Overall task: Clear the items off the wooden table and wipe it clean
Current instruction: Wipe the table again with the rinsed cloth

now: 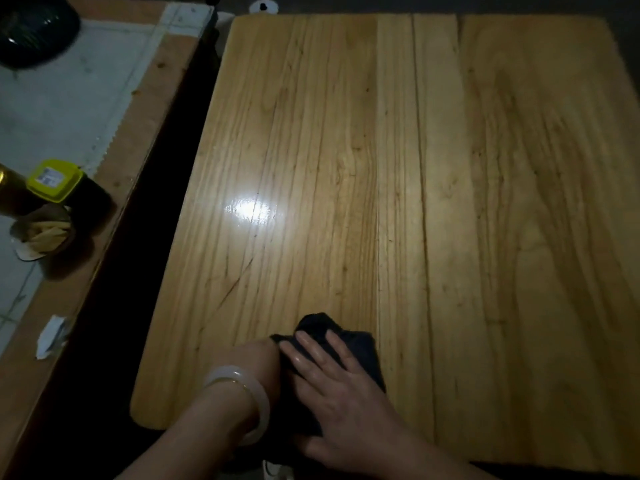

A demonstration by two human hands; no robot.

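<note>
- Filling most of the view: wooden table (433, 168), pale planks running away from the camera, a bright glare spot shining left of centre, the near left corner rounded.
- Standing to the left across a dark gap: second surface (114, 174) with a brown wooden border and a pale grey sheet (62, 109) lying over it.
- Pressing down near the table's front edge: right hand (332, 386), fingers straight and spread, lying flat on top of the dark cloth (349, 344), grip released rather than clenched.
- Lying bunched on the table under that hand: the dark cloth, a fold sticking out beyond the fingertips.
- Reaching in beside the right hand: left hand (256, 362), its fingers hidden under the cloth and the other hand, so grip state being impossible to tell; white bangle (242, 400) circling the wrist.
- Sitting at the far left corner of the second surface: dark round object (34, 29), blurred.
- Resting on the left surface's near part: yellow-lidded container (55, 181), a dark bottle (14, 192) just beside it, a crumpled tan wrapper (45, 233) in front.
- Lying near the border closer to the camera: small white scrap (52, 336).
</note>
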